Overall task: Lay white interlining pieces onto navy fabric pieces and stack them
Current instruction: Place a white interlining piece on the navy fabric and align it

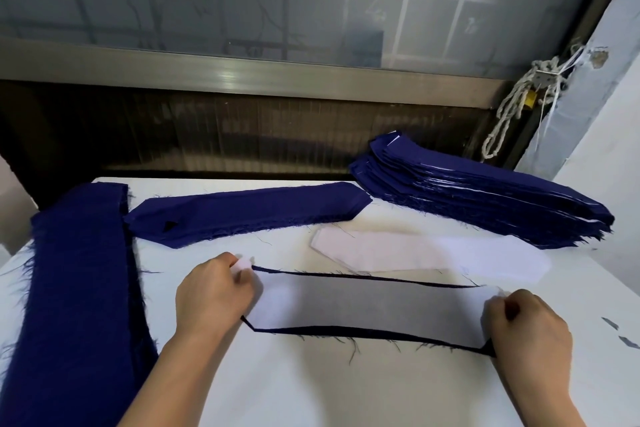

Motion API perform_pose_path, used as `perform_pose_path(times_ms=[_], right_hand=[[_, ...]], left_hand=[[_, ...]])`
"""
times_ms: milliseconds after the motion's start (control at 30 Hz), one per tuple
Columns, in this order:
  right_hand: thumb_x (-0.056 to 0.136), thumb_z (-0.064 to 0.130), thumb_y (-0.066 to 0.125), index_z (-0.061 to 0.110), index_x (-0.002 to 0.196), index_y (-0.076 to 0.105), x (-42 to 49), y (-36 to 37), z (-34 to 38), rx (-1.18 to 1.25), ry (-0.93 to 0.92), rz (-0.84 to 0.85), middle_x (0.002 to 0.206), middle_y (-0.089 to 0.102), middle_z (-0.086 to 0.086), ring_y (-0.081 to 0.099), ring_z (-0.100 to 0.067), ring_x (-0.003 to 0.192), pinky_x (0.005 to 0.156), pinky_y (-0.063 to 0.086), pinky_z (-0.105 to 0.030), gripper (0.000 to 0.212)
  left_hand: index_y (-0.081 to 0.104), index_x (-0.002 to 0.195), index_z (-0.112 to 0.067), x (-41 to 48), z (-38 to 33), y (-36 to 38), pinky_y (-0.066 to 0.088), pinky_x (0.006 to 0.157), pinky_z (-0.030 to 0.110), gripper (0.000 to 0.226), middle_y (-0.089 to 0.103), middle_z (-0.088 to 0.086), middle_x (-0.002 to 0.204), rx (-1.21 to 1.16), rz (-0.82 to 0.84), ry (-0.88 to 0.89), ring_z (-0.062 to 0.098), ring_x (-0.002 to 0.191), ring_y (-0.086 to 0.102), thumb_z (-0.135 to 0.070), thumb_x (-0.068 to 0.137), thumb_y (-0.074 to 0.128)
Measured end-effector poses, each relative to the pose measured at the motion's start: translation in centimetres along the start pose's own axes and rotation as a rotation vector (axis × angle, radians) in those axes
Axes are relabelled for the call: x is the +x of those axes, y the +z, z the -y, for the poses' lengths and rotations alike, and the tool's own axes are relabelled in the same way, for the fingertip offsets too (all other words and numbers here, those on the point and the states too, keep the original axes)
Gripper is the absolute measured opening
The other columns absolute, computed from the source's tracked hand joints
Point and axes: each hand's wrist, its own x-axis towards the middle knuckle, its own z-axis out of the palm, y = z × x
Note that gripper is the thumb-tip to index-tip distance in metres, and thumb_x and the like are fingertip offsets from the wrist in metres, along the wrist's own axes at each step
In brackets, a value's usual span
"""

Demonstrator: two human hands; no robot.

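A white interlining piece [367, 303] lies on a navy fabric piece [363, 332] in front of me; only thin navy edges show along its top and bottom. My left hand [211, 295] pinches the left end of this pair. My right hand [530, 329] grips the right end with curled fingers. Behind them rests a small pile of white interlining pieces [426, 251]. A flat stack of navy pieces [242, 213] sits at the back middle. At the back right, a tall stack of navy pieces with white layers between them [485, 198] is piled.
A long thick pile of navy fabric [76, 288] runs down the left side of the white table [346, 385]. A metal rail and frosted window stand behind. A knotted rope [512, 107] hangs at the right corner. Small dark scraps [620, 333] lie near the right edge.
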Motion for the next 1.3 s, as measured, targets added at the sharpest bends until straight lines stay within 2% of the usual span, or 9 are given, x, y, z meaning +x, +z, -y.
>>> perform_pose_path(times_ms=[167, 400, 667, 733, 867, 967, 1067, 1133, 1300], right_hand=[[0.082, 0.011, 0.058, 0.005, 0.059, 0.045, 0.6, -0.3, -0.3, -0.028, 0.064, 0.034, 0.050, 0.051, -0.011, 0.046, -0.034, 0.054, 0.057, 0.045, -0.039, 0.027], [0.085, 0.011, 0.060, 0.007, 0.060, 0.041, 0.3, -0.6, -0.7, -0.083, -0.028, 0.023, 0.052, 0.048, -0.007, 0.043, -0.034, 0.051, 0.055, 0.044, -0.040, 0.031], [0.085, 0.002, 0.061, 0.001, 0.061, 0.042, 0.4, -0.2, -0.9, -0.124, -0.104, 0.033, 0.059, 0.046, -0.013, 0.042, -0.036, 0.053, 0.053, 0.039, -0.041, 0.031], [0.085, 0.001, 0.061, 0.001, 0.060, 0.041, 0.4, -0.1, -1.0, -0.140, -0.126, 0.031, 0.059, 0.046, -0.014, 0.042, -0.036, 0.054, 0.053, 0.039, -0.041, 0.031], [0.083, -0.003, 0.061, 0.000, 0.061, 0.043, 0.7, 0.2, -1.1, -0.142, -0.132, 0.025, 0.063, 0.047, -0.019, 0.044, -0.037, 0.057, 0.054, 0.037, -0.041, 0.028], [0.083, -0.002, 0.062, -0.002, 0.067, 0.046, 0.8, 0.4, -1.4, -0.137, -0.116, 0.026, 0.068, 0.050, -0.020, 0.046, -0.038, 0.062, 0.056, 0.040, -0.042, 0.022], [0.079, -0.005, 0.063, -0.004, 0.085, 0.054, 0.7, 0.5, -1.2, -0.151, -0.108, 0.008, 0.079, 0.054, -0.022, 0.049, -0.041, 0.073, 0.062, 0.044, -0.045, 0.011], [0.073, -0.006, 0.067, -0.005, 0.093, 0.060, 0.9, 0.7, -1.2, -0.262, -0.144, -0.010, 0.085, 0.057, -0.025, 0.051, -0.043, 0.078, 0.067, 0.042, -0.047, 0.021], [0.074, -0.002, 0.069, 0.000, 0.098, 0.067, 2.6, 2.8, 1.8, -0.306, -0.285, 0.057, 0.096, 0.062, -0.021, 0.053, -0.043, 0.088, 0.075, 0.040, -0.047, 0.024]], left_hand=[[0.058, 0.072, -0.021, 0.1, 0.0, -0.1, 0.046, 0.059, 0.031, 0.020, 0.061, -0.002, 0.067, -0.025, 0.065, -0.007, 0.017, 0.068, 0.056, -0.030, 0.090, 0.053], [0.052, 0.066, -0.021, 0.3, 0.2, 0.3, 0.039, 0.054, 0.030, 0.027, 0.058, -0.002, 0.063, 0.020, 0.041, 0.015, 0.018, 0.065, 0.054, -0.028, 0.092, 0.054], [0.062, 0.068, -0.009, 0.6, 0.6, 0.4, 0.049, 0.062, 0.037, 0.021, 0.063, 0.003, 0.065, -0.117, 0.028, -0.056, 0.026, 0.071, 0.059, -0.020, 0.086, 0.063], [0.062, 0.067, -0.008, 0.7, 0.8, 0.6, 0.048, 0.062, 0.034, 0.022, 0.066, -0.004, 0.070, -0.118, 0.024, -0.051, 0.024, 0.071, 0.059, -0.018, 0.086, 0.063], [0.061, 0.069, -0.022, 0.8, 0.9, 0.8, 0.038, 0.062, 0.028, 0.019, 0.063, -0.018, 0.095, -0.141, 0.031, -0.057, 0.016, 0.077, 0.057, -0.018, 0.087, 0.064], [0.063, 0.082, -0.027, 0.8, 0.9, 0.7, 0.038, 0.061, 0.027, 0.013, 0.065, -0.015, 0.093, -0.159, 0.028, -0.050, 0.013, 0.078, 0.056, -0.015, 0.084, 0.063], [0.059, 0.094, -0.025, 0.5, 0.8, 0.5, 0.037, 0.062, 0.029, 0.019, 0.058, -0.011, 0.098, -0.173, -0.003, -0.010, 0.015, 0.081, 0.056, -0.011, 0.081, 0.061], [0.061, 0.099, -0.019, 0.3, 0.5, 0.5, 0.038, 0.063, 0.031, 0.023, 0.055, -0.004, 0.100, -0.116, -0.078, 0.062, 0.022, 0.084, 0.055, -0.008, 0.079, 0.063], [0.066, 0.092, -0.013, -0.3, -0.5, 0.8, 0.040, 0.065, 0.032, 0.023, 0.059, -0.004, 0.092, -0.090, -0.136, 0.293, 0.026, 0.086, 0.056, 0.000, 0.072, 0.068]])
